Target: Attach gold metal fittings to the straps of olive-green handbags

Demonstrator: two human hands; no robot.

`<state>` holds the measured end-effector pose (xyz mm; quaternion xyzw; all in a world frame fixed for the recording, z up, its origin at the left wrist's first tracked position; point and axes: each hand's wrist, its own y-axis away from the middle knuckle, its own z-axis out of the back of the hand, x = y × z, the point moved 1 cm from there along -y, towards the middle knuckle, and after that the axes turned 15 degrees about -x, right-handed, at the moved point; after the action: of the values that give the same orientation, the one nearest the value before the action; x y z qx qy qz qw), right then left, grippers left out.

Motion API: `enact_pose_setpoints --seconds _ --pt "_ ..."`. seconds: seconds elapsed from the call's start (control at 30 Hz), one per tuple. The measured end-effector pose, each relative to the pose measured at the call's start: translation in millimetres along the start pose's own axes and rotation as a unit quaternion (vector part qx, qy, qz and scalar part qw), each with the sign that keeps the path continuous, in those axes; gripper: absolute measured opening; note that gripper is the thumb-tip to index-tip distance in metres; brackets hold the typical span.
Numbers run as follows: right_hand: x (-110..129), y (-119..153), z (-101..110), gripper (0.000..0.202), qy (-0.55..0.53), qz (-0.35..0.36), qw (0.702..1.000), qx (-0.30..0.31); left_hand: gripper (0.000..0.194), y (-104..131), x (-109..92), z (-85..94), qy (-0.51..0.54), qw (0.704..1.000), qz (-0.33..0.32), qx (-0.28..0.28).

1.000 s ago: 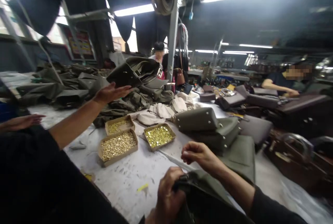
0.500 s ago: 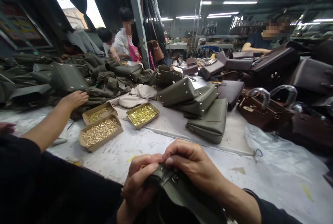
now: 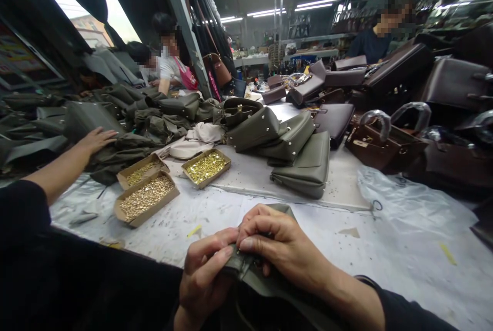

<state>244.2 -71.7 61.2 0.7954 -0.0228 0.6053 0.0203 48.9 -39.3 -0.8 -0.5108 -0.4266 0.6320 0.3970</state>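
Observation:
A dark green leather piece (image 3: 265, 282) is held low at the front of the view, over the white table (image 3: 215, 208). My left hand (image 3: 206, 269) pinches its left edge between thumb and fingers. From the right, my right hand (image 3: 283, 246) closes on the same edge, its fingertips against those of my left hand. Whether a small part sits between the fingertips is hidden. Beyond my hands lie a box of bright gold pieces (image 3: 206, 167), a box of copper-coloured pieces (image 3: 146, 198) and a smaller box (image 3: 140, 171) behind it.
Green bags (image 3: 302, 164) are stacked beyond my hands. Brown bags (image 3: 385, 141) and clear plastic (image 3: 412, 202) lie at the right. At the left, a co-worker's hand (image 3: 96, 141) rests on piled green bags (image 3: 90, 118). Other people work farther back.
The view has shifted slightly. More of the green piece shows behind my right hand, whose fingers have moved on the edge. The co-worker's hand at the left has spread its fingers.

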Motion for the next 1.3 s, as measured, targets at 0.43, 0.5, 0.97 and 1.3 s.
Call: enact_pose_setpoints --seconds 0.43,0.5,0.97,1.3 --pt "-2 1 -3 0.027 0.071 0.048 0.996 0.008 0.06 -5 -3 -0.9 0.016 1.0 0.008 0.008" --pt "1 3 -2 0.019 0.126 0.106 0.986 0.007 0.057 -7 -3 -0.8 0.015 1.0 0.005 0.017" --pt "6 -23 10 0.011 0.264 0.19 0.939 0.111 0.052 -10 2 -3.6 0.003 1.0 0.03 0.007" --pt "11 -44 17 0.013 0.274 0.125 0.938 0.172 0.044 -5 9 -2.5 0.027 0.998 0.056 0.008"
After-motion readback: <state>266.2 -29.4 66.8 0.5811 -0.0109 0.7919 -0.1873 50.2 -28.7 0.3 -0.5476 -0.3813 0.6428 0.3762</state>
